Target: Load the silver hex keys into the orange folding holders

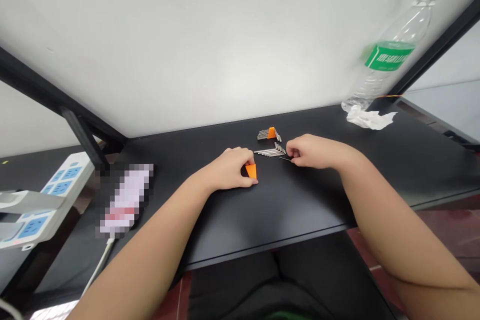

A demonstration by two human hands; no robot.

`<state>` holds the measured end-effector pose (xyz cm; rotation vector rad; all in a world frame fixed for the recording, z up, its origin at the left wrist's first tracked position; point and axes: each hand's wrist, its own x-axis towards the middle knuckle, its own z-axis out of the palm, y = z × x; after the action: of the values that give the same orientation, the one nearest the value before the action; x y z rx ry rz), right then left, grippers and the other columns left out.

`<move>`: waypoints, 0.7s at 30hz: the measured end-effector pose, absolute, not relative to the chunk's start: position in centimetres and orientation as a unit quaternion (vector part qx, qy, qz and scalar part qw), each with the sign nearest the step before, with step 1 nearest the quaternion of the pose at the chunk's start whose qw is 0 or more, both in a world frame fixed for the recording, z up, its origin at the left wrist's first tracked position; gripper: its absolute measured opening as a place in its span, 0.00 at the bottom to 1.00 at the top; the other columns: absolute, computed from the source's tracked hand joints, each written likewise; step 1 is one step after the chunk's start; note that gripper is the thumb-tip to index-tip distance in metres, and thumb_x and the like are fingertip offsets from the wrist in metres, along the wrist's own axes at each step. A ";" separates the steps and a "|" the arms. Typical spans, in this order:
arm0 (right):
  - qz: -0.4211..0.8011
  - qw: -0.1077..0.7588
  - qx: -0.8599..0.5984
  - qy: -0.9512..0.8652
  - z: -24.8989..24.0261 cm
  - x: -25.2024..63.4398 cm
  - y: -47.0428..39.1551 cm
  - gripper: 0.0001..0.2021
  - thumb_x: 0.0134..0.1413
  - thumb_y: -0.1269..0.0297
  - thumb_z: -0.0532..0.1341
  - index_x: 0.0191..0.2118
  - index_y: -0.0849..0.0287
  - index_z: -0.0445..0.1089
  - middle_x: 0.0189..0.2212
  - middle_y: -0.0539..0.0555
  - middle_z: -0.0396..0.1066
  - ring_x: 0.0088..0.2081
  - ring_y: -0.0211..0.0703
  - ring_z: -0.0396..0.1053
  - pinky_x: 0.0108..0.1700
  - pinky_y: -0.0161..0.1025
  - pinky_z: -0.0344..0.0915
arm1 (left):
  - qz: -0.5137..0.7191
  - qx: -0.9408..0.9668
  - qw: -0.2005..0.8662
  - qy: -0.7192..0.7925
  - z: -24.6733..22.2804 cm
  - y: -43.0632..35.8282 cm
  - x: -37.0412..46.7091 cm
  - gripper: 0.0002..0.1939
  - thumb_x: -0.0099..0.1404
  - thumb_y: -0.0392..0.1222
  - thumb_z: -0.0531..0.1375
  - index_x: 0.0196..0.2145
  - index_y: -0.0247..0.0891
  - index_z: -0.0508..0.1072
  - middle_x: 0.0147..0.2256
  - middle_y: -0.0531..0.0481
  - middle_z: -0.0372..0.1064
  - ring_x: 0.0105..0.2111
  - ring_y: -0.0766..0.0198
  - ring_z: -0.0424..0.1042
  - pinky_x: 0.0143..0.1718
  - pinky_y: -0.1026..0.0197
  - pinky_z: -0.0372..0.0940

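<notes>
My left hand (231, 167) rests on the black tabletop, thumb and fingers closed around an orange hex key holder (251, 171). Between the fingertips of my right hand (308, 151) is a thin hex key (285, 158), its long arm pointing left just above or on the table; the rest of it is hidden by the fingers. Several loose hex keys (270, 152) lie side by side between my hands, bent ends to the right. Behind them sits a second orange holder (272, 133) with several hex keys in it.
A clear plastic bottle (390, 55) with a green label stands at the back right, beside a crumpled tissue (370, 118). On the left are a blurred-out phone-like object (127, 200) with a white cable (98, 265) and a white power strip (69, 195). A white wall (225, 50) rises behind the table (270, 220).
</notes>
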<state>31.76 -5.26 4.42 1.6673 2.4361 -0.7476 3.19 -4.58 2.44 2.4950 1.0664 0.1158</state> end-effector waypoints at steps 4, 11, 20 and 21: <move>-0.256 0.094 0.564 0.779 4.4 31.6 -5.4 0.04 0.51 0.70 0.60 0.33 0.55 0.71 0.32 0.52 0.75 0.25 0.39 0.66 0.27 0.37 0.55 | 0.039 0.895 0.216 0.389 2.3 -4.5 3.2 0.19 0.56 0.56 0.67 0.38 0.42 0.70 0.39 0.51 0.72 0.39 0.56 0.69 0.45 0.53 0.61; -0.224 0.043 0.509 0.830 3.7 31.8 -4.8 0.06 0.55 0.70 0.59 0.32 0.56 0.72 0.35 0.53 0.75 0.31 0.41 0.69 0.32 0.37 0.58 | 0.035 0.898 0.209 0.385 2.4 -4.5 3.1 0.19 0.57 0.56 0.67 0.37 0.42 0.69 0.39 0.51 0.72 0.39 0.55 0.69 0.45 0.53 0.61; -0.220 0.010 0.536 0.815 2.9 32.6 -4.0 0.03 0.56 0.68 0.60 0.37 0.54 0.71 0.35 0.51 0.75 0.32 0.42 0.70 0.33 0.36 0.59 | 0.036 0.897 0.209 0.387 2.6 -4.6 3.2 0.19 0.57 0.56 0.67 0.37 0.42 0.69 0.38 0.50 0.72 0.39 0.55 0.69 0.45 0.53 0.61; -0.219 0.007 0.535 0.816 3.0 32.7 -4.0 0.03 0.56 0.67 0.61 0.37 0.54 0.70 0.36 0.51 0.75 0.32 0.42 0.70 0.33 0.36 0.59 | 0.036 0.897 0.209 0.388 2.6 -4.6 3.1 0.19 0.57 0.56 0.67 0.37 0.42 0.69 0.38 0.50 0.72 0.39 0.55 0.69 0.45 0.53 0.61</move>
<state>32.70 -4.05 2.97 1.6731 2.5525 -0.6865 3.15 -4.59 2.55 2.4965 1.0785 0.1013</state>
